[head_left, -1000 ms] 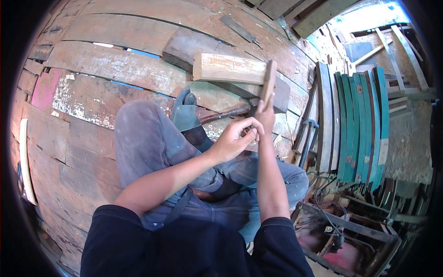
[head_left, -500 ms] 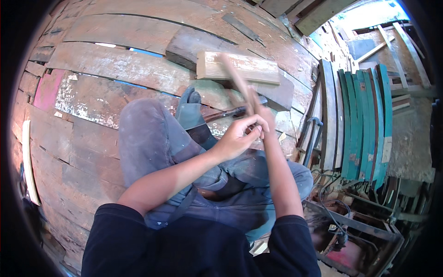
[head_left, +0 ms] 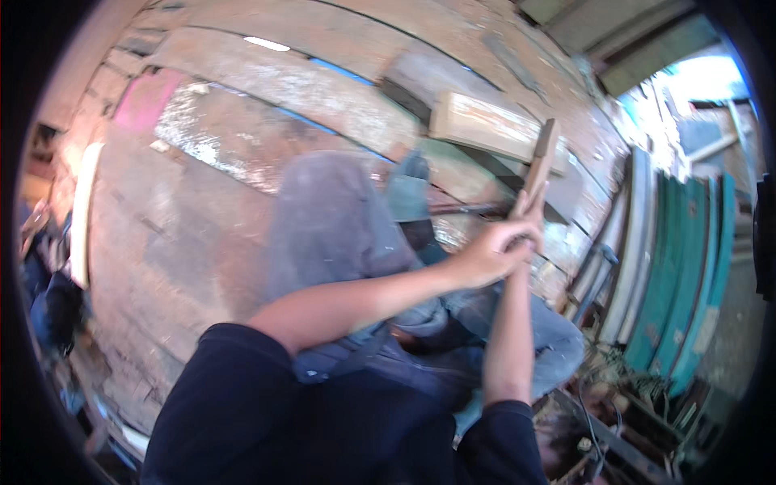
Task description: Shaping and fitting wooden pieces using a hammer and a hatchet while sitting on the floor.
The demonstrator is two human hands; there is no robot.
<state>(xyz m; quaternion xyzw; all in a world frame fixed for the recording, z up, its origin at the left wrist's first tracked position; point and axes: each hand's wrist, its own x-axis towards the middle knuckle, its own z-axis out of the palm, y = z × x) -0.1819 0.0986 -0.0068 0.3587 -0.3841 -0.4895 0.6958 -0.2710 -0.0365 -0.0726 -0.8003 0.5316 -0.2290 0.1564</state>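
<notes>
One pale wood block (head_left: 485, 125) lies on a dark beam (head_left: 416, 71), which rests on a floor of worn brown planks (head_left: 194, 214). Through the head camera I see white paint scuffs (head_left: 202, 132) and a pink patch (head_left: 145, 101) well to the block's left, with a blue gap (head_left: 339, 71) between planks nearer it. To the block's right, long green boards (head_left: 675, 267) are packed side by side, a bright opening (head_left: 711, 78) past their far ends.

Nearer the wearer than the block, the right hand (head_left: 529, 217) grips a wooden stick (head_left: 541, 158), fingers stretched along it; the stick's upper end crosses the block's right end in my view, and I cannot tell whether they touch. The left hand (head_left: 493, 252) is curled by the right wrist; whether it grips anything I cannot tell. Below the block, a dark rod (head_left: 469, 208) runs partly behind the hands. Blur smears much of my view; a dark heap (head_left: 56, 315) far left of the block is hard to make out.
</notes>
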